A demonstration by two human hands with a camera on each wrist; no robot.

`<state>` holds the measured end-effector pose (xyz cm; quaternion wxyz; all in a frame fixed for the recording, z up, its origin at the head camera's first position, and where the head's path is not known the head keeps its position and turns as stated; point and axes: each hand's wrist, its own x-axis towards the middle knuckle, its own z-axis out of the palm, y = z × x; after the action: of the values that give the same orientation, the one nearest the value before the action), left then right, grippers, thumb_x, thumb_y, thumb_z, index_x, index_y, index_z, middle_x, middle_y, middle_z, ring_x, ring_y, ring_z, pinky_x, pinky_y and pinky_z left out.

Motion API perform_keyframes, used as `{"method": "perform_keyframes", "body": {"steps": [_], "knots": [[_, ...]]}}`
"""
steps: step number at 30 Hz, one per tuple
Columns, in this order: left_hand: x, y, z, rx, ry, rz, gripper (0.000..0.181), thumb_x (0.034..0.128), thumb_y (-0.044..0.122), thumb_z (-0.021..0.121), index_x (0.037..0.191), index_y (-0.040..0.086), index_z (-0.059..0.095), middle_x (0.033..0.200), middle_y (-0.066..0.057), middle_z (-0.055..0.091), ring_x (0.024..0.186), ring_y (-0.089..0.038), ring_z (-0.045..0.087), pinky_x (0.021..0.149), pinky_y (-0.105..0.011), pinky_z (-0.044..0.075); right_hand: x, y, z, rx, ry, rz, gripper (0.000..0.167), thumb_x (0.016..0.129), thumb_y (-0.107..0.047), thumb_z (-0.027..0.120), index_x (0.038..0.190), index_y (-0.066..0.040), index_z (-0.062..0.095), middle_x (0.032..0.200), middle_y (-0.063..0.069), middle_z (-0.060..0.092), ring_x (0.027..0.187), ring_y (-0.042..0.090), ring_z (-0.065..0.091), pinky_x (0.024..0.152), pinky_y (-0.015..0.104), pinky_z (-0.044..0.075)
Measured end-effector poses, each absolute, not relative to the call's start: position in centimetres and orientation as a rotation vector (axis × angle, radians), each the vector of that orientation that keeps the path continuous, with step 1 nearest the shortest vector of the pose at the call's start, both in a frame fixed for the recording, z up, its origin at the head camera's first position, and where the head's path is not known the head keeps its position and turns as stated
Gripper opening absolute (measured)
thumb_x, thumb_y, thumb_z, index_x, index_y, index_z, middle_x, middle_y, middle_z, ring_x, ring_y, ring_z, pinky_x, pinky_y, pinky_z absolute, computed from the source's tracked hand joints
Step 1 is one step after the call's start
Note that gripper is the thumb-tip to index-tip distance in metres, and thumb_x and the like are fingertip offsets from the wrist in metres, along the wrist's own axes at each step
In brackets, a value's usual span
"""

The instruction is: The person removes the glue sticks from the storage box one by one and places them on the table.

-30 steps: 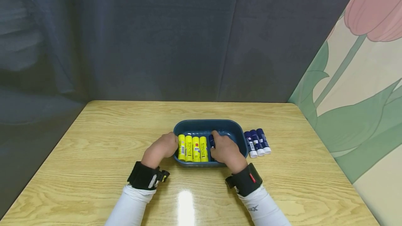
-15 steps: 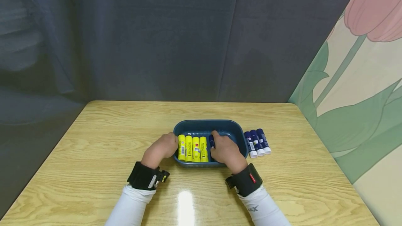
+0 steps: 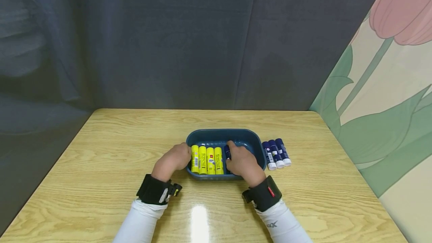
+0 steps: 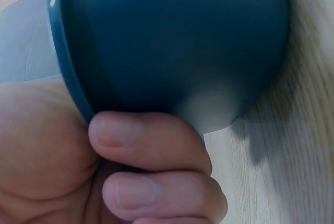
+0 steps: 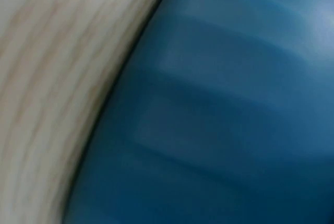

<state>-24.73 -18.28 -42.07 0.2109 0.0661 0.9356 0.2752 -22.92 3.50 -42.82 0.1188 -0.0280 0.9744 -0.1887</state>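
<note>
A dark blue oval tray (image 3: 249, 138) stands on the table, with several yellow glue sticks (image 3: 207, 160) lying side by side in its left half. At the tray's left end my left hand (image 3: 175, 160) grips the rim; in the left wrist view its fingers (image 4: 151, 140) curl against the outer wall. My right hand (image 3: 243, 161) reaches into the tray and holds a dark blue glue stick (image 3: 227, 152) just right of the yellow row, covering most of it. Only the tray's blurred outer wall (image 5: 209, 104) and the tabletop fill the right wrist view.
Three dark blue glue sticks with white ends (image 3: 276, 154) lie together on the wooden table (image 3: 118, 153), close to the tray's right end. A dark cloth (image 3: 202, 48) hangs behind the table, and a flower-patterned wall covering (image 3: 381, 104) stands at the right.
</note>
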Motion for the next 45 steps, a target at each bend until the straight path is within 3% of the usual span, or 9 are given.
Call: {"method": "perform_keyframes", "body": {"steps": [10,23,45], "knots": [[-24.75,-18.26,-42.09,0.183,2.607,0.771,0.031,0.1094,0.016,0.03,0.11,-0.003,0.054,0.078,-0.009,0.046,0.064,-0.02,0.047,0.056,-0.028,0.039,-22.89,3.53,-42.79,-0.083,2.839,-0.57,0.062,0.094,-0.019,0.067,0.15,-0.012,0.041,0.119,0.018,0.065,0.076,0.024,0.057,0.063,0.036,0.046],[-24.97,-18.28,-42.48,0.191,2.624,0.809,0.044,0.1107,0.022,0.028,0.137,-0.011,0.042,0.085,-0.013,0.048,0.069,-0.023,0.049,0.059,-0.03,0.04,-22.99,3.46,-43.07,-0.06,2.844,-0.548,0.061,0.095,-0.019,0.065,0.15,-0.012,0.039,0.121,0.019,0.064,0.078,0.025,0.057,0.064,0.037,0.047],[-24.94,-17.84,-42.41,0.163,2.647,0.724,0.041,0.1101,0.017,0.029,0.137,-0.012,0.04,0.083,-0.011,0.05,0.066,-0.021,0.049,0.056,-0.028,0.039,-23.1,3.54,-43.11,-0.07,2.842,-0.562,0.06,0.095,-0.018,0.064,0.15,-0.011,0.04,0.123,0.018,0.063,0.082,0.024,0.057,0.068,0.037,0.048]]}}
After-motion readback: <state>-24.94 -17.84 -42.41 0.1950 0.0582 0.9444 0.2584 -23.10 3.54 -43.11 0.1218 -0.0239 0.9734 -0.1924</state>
